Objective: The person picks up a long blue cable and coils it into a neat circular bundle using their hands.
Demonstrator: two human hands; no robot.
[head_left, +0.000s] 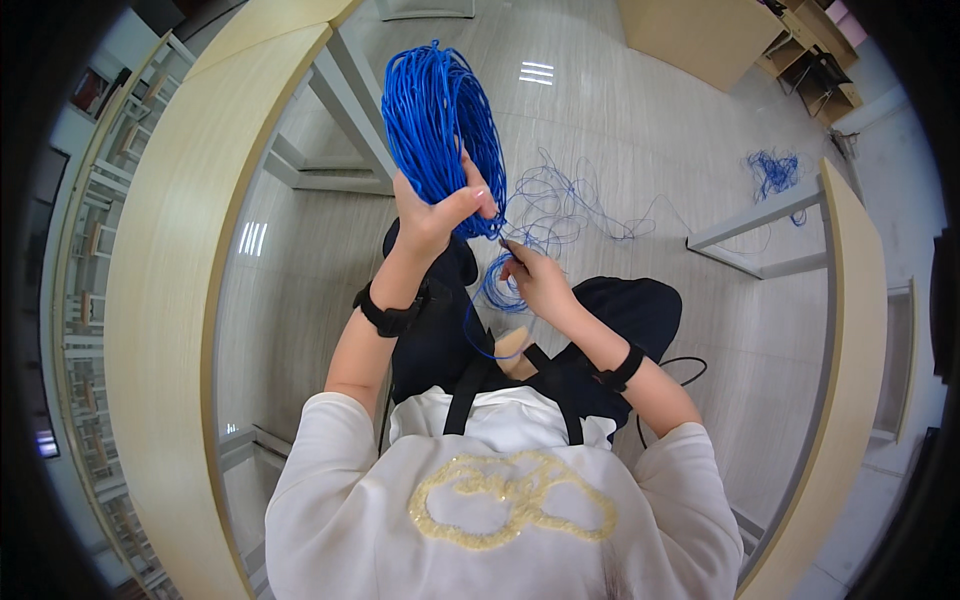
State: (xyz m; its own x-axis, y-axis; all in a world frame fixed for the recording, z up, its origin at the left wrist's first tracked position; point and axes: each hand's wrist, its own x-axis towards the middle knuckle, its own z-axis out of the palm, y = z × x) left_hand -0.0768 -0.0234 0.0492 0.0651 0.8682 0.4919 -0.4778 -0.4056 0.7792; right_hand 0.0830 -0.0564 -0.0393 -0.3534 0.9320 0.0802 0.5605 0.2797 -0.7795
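My left hand (428,218) is closed around the lower part of a thick, long coil of blue wire (432,115), held up in front of me and slightly to the left. Its thumb crosses the near side of the coil. Just below the coil's lower right end, my right hand (543,287) pinches the blue wire at its fingertips, where a small dark bit shows. One thin blue strand curves down from there over my lap. Under my right hand, a smaller loose ring of blue wire (497,290) lies between my legs.
Loose tangled blue wire (565,205) spreads over the grey floor (620,110). Another blue tangle (775,172) lies farther right, beside a table leg. A long wooden table (165,300) stands on my left, another tabletop (850,290) on my right. A wooden desk (690,35) is ahead.
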